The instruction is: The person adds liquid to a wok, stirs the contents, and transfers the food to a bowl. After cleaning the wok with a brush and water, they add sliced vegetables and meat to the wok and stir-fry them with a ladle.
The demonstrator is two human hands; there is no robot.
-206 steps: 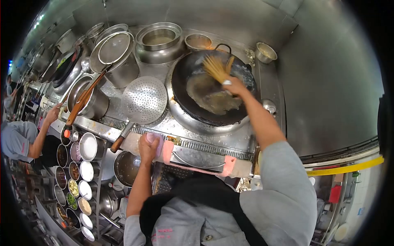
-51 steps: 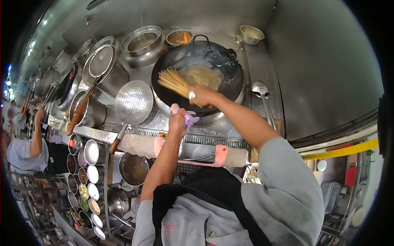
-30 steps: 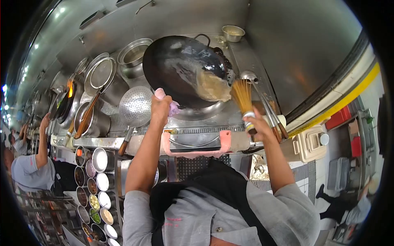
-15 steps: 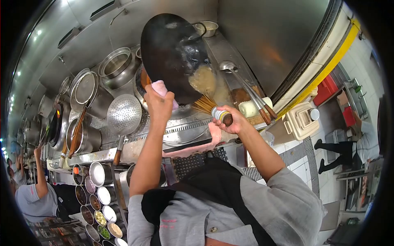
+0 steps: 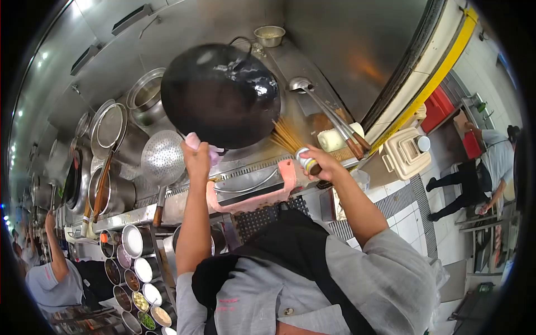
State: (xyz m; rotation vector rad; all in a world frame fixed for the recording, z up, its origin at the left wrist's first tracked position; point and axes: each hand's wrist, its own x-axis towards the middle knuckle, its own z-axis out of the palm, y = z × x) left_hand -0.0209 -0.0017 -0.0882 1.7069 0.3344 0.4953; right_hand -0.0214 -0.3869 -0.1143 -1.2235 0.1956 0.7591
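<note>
My left hand point(image 5: 196, 162) is closed around a folded pink cloth point(image 5: 214, 156) at the near rim of a large black wok point(image 5: 218, 100). The wok hangs tilted over the range, its wet inner surface shining. In my right hand point(image 5: 326, 164) is a bamboo wok brush point(image 5: 287, 136), gripped by its bound end. The bristles fan out toward the wok's right edge. Just left of my left hand lies a perforated skimmer point(image 5: 163, 156). Two long-handled ladles point(image 5: 329, 109) rest beyond the brush, beside a white roll-like item point(image 5: 331, 139).
A metal bowl point(image 5: 269, 36) stands at the back. Stacked pots and strainers point(image 5: 111, 125) crowd the left. Ingredient tins point(image 5: 133, 240) line the lower left, near a co-worker point(image 5: 50, 276). A beige bin point(image 5: 406, 153) is at right; another person point(image 5: 474, 173) stands farther off.
The wok has swung left and become more level, and the pale water pouring off its right side is gone. My left hand moved left and down with it; the brush shifted slightly right and down.
</note>
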